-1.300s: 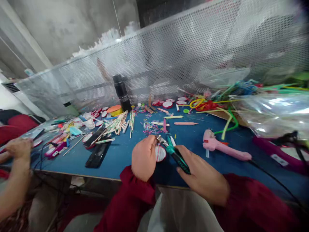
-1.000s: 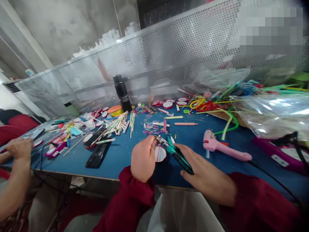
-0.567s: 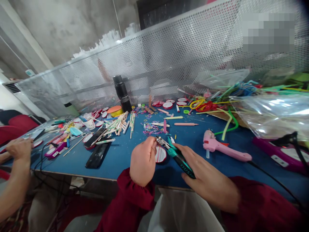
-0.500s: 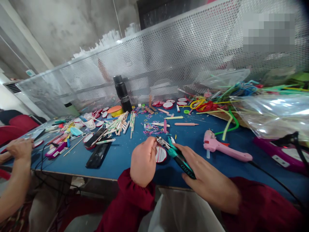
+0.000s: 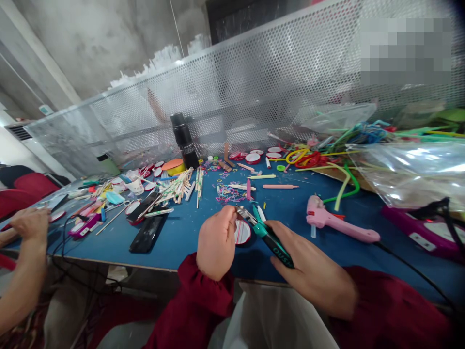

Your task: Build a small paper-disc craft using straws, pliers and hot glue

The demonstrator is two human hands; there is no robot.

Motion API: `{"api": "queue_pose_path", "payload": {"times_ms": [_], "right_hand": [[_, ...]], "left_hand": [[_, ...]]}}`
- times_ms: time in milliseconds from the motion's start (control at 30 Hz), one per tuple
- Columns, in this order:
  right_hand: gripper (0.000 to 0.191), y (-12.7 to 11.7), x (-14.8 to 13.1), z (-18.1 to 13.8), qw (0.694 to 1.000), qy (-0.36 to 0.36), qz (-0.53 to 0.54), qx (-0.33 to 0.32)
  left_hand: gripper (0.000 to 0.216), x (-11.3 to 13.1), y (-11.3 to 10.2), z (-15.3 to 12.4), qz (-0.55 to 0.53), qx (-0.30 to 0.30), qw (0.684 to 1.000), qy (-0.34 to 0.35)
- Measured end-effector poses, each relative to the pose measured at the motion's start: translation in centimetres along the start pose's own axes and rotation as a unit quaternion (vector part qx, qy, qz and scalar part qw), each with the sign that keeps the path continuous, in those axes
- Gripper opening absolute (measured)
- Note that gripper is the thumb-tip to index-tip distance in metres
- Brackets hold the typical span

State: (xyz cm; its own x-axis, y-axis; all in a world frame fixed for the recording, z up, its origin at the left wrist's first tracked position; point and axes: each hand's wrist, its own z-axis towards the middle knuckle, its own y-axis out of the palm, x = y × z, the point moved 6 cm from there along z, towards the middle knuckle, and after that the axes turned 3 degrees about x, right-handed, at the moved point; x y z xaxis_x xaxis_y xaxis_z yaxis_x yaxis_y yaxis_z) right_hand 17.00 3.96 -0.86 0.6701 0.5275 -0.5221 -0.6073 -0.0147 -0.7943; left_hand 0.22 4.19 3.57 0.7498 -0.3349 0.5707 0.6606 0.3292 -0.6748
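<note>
Left hand curled, right hand around pliers

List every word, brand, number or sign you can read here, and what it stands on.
"OUS", on the green-and-black pliers in the right hand; the letters after it are unclear.
Black bottle: pale marking, too small to read.
Nothing else is legible.

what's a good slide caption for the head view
Right hand holding teal-and-black pliers, their tip close by the left hand, over a blue table with a pink glue gun.
</note>
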Motion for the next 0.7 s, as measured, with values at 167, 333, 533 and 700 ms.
{"api": "queue_pose_path", "payload": {"times_ms": [167,333,533,700], "right_hand": [[0.045,0.0,0.0,0.4,1.0,-0.005,-0.014,0.001],[0.05,0.0,-0.1,0.4,0.999,-0.012,-0.031,0.016],[0.047,0.4,-0.1,0.8,0.997,0.021,-0.074,-0.008],[0.038,0.1,0.1,1.6,0.989,0.052,-0.136,-0.005]], "left_hand": [[0.026,-0.2,0.3,0.1,-0.004,-0.003,1.0,-0.006],[0.026,-0.4,0.3,0.2,0.005,-0.004,1.0,-0.004],[0.026,-1.4,1.0,0.8,0.011,-0.021,0.999,-0.028],[0.026,-1.6,1.4,1.3,0.02,-0.03,0.998,-0.042]]}}
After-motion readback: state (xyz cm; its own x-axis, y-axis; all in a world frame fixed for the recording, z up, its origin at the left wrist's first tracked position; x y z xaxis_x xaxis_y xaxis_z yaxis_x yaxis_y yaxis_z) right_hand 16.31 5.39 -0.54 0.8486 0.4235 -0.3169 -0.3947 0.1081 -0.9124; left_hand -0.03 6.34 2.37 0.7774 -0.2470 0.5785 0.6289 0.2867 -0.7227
